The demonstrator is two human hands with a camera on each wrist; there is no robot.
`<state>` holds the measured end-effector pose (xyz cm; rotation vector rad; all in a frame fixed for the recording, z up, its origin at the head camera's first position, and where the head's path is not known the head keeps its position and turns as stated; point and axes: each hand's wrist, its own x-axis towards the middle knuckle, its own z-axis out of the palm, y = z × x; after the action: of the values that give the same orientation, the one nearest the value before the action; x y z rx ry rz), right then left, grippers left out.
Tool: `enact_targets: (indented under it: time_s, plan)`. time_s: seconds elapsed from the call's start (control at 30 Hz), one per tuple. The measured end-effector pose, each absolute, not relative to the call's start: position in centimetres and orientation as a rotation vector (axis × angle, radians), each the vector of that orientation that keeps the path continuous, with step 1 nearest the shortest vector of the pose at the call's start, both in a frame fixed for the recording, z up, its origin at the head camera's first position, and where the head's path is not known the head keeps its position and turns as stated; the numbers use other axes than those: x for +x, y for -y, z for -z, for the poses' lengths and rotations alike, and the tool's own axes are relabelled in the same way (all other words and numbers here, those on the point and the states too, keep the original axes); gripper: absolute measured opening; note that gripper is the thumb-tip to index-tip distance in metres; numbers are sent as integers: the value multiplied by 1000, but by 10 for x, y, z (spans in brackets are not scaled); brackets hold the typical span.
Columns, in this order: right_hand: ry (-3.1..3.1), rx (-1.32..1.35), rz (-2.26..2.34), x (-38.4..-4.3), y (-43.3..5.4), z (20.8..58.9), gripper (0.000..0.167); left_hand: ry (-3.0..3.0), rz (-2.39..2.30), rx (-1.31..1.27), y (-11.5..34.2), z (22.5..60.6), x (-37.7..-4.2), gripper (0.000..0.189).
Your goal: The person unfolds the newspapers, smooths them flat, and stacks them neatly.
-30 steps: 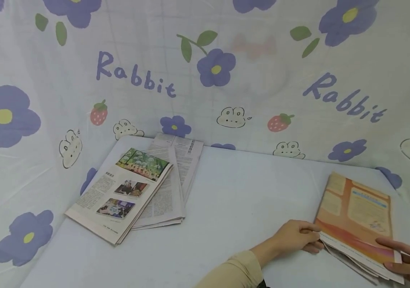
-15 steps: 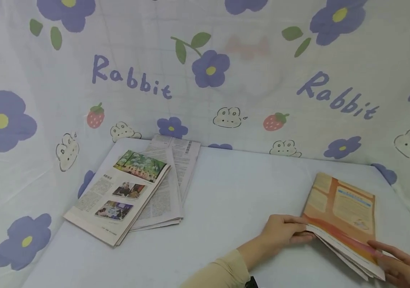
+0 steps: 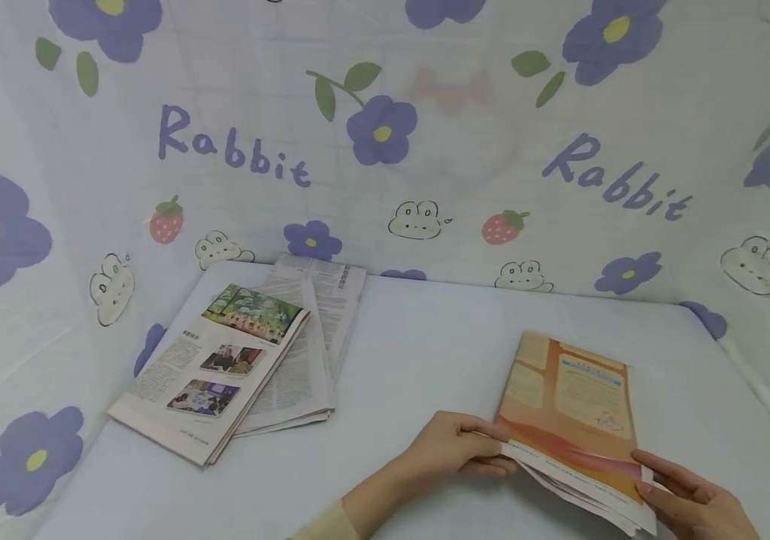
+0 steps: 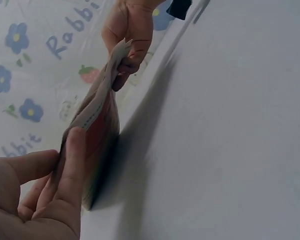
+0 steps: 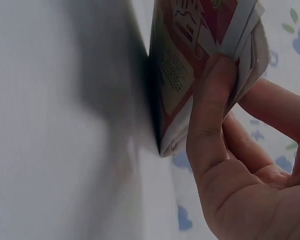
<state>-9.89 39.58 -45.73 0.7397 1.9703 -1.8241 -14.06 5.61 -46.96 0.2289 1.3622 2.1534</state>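
Observation:
An orange folded newspaper [image 3: 581, 405] is held between both hands on the right half of the table. My left hand [image 3: 455, 450] pinches its near left corner. At the near right corner my right hand [image 3: 692, 495] grips it between thumb and fingers. The near edge is lifted and its layers fan slightly apart. In the left wrist view the newspaper [image 4: 97, 120] stands edge-on, with the left hand [image 4: 45, 185] at the near end and the other hand at the far end. The right wrist view shows the right hand [image 5: 250, 145] pinching the layered corner.
On the left of the white table [image 3: 412, 360] lies a folded newspaper [image 3: 209, 375] with colour photos. It overlaps another grey printed newspaper [image 3: 304, 352] behind it. A curtain [image 3: 466, 142] with flowers, rabbits and strawberries hangs along the back and sides.
Both hands have moved left with the orange newspaper, from the table's right edge toward the middle. The newspapers on the left stay on the table; the head view has shifted slightly.

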Motion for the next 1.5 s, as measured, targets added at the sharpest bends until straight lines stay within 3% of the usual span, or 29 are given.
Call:
enact_targets:
  time_s: [0.2,0.57,0.9,1.5]
  plan:
    - [-1977,594,1839,-101,-340,452,71,-1405,-2100,252,6,470,-125,21]
    - [-2031,335,1821,-117,-271,456,57,-1654,-2060,165,65,472,-125,28]
    - [-2047,273,1748,-118,-271,464,54,-1615,-2052,29,66,487,-118,26]
    - [-2061,336,1737,-120,-270,468,49,-1606,-2068,5,66,489,-119,25]
